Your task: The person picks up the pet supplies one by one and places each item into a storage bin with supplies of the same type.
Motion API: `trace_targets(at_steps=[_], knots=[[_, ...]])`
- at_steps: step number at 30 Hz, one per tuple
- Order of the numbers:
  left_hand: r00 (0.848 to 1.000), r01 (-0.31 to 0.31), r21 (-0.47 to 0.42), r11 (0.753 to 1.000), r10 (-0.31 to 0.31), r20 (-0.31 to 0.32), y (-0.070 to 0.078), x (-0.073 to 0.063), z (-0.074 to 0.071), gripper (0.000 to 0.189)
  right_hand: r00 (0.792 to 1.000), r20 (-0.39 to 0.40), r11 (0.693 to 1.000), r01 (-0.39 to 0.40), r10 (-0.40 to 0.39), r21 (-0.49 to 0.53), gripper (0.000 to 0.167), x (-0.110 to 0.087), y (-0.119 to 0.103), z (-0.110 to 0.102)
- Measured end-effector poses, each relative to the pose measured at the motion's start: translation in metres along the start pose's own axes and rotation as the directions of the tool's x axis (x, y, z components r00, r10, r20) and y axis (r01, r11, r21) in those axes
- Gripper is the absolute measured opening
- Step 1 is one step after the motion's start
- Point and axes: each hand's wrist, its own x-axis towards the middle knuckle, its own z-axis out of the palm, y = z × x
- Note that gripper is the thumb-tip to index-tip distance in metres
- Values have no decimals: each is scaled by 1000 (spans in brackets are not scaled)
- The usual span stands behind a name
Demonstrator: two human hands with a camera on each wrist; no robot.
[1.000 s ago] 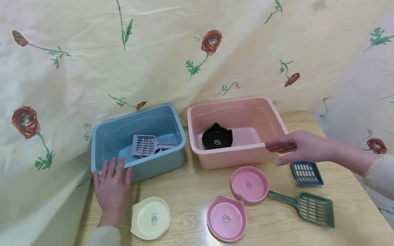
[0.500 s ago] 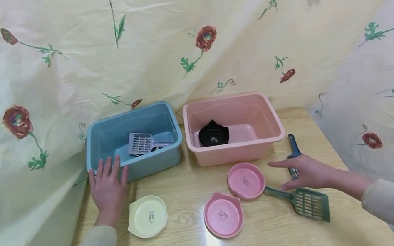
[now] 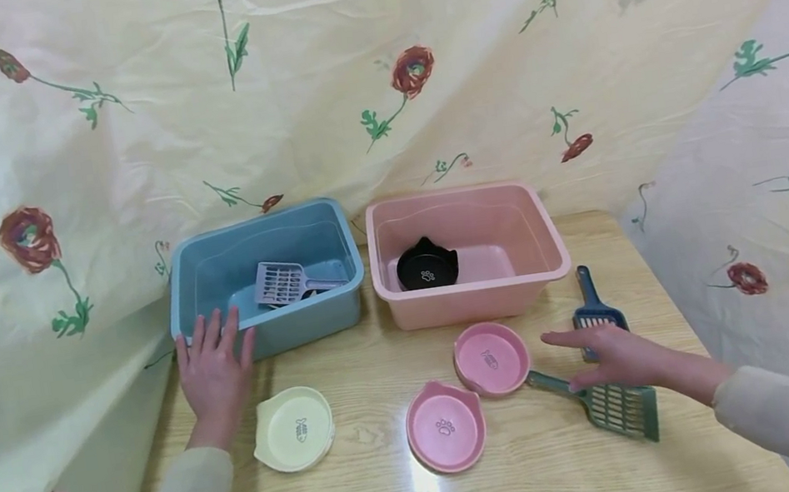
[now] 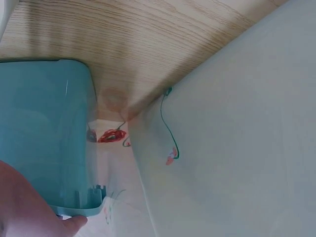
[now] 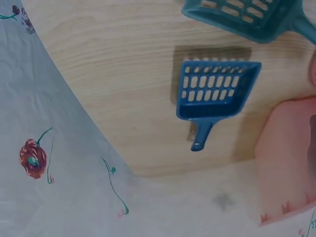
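Note:
My left hand rests at the front left rim of the blue bin, fingers spread and straight. A lilac slotted litter scoop lies inside that bin, over something mostly hidden. My right hand is stretched out, holding nothing, over the green litter scoop and the navy litter scoop. In the right wrist view the navy scoop lies on the table, its handle toward the wall. Left of the right hand sits a pink fish-print bowl, and the pink bin stands behind it.
Inside the pink bin is a black cat-eared bowl. A pink paw-print bowl lies in the middle of the table, a cream bowl to its left. Flowered cloth hangs behind and at both sides.
My right hand has come down and toward me from beside the pink bin's rim to over the scoops. The navy scoop's handle now shows. The left hand keeps its place at the blue bin.

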Motion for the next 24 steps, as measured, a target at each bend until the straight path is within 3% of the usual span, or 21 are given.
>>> trace_targets(at_steps=[6,14,24], knots=[[1000,-1,2,1000,1,-9,0,0,-1,56,1000,9,1000,8,-8,-1,79,1,5,9],[996,-35,-2,999,35,-79,-3,1,3,54,998,59,1000,-9,9,-11,80,4,10,14],[999,-20,9,1000,20,-46,-3,1,3,55,995,102,1000,5,-5,4,77,8,16,20]])
